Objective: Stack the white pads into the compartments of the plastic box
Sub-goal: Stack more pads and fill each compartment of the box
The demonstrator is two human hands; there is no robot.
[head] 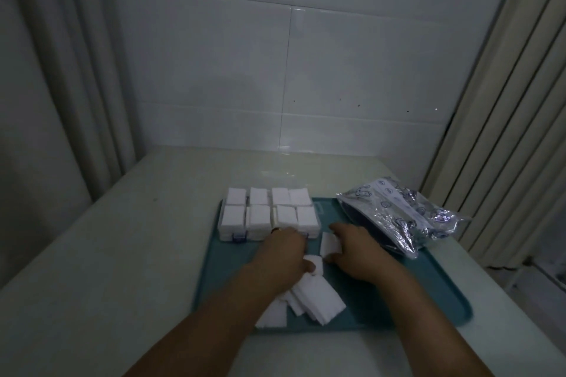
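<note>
Pads [306, 300] lie loose just before the box [269, 214] for easy reach; left hand [284, 251] pinches one, right hand [355, 248] grips a small stack [330, 242]

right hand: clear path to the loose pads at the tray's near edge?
Probably yes. The right hand sits just beyond the loose pads, with bare tray between. It already holds a pad, though, and the left hand rests on the pile's far end.
</note>
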